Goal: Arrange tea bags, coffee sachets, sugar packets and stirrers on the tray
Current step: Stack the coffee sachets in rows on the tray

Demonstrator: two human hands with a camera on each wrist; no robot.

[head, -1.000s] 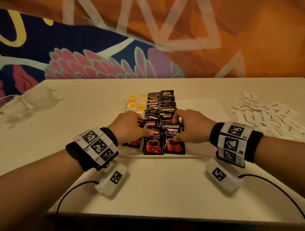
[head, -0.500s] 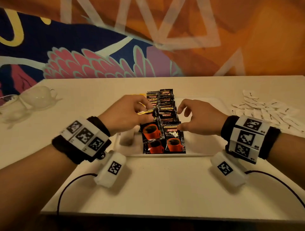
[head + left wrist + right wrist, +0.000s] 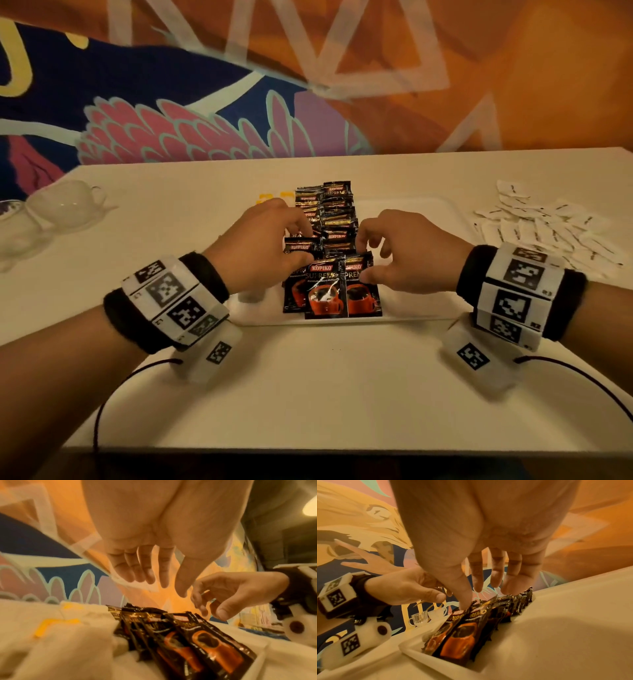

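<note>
Both hands hover over a white tray (image 3: 416, 310) that sits in the middle of the pale worktop (image 3: 325, 383). Down the tray runs a row of dark coffee sachets (image 3: 330, 291), overlapping like shingles, the nearest ones showing an orange cup. The left hand (image 3: 265, 246) hangs just above the left side of the row with its fingers straight and loosely spread, holding nothing; in the left wrist view the fingertips are clear of the packets. The right hand (image 3: 406, 251) is over the right side of the row, fingers relaxed and slightly bent; in the right wrist view its thumb (image 3: 464, 597) touches the top edge of a front sachet, while the other fingers are apart from the packets. Yellow-marked tea bags (image 3: 272, 198) lie on the tray beyond the left hand, partly hidden. A loose heap of white sugar packets (image 3: 544, 222) lies on the worktop to the right of the tray. Clear glass cups (image 3: 65, 204) stand at the far left.
</note>
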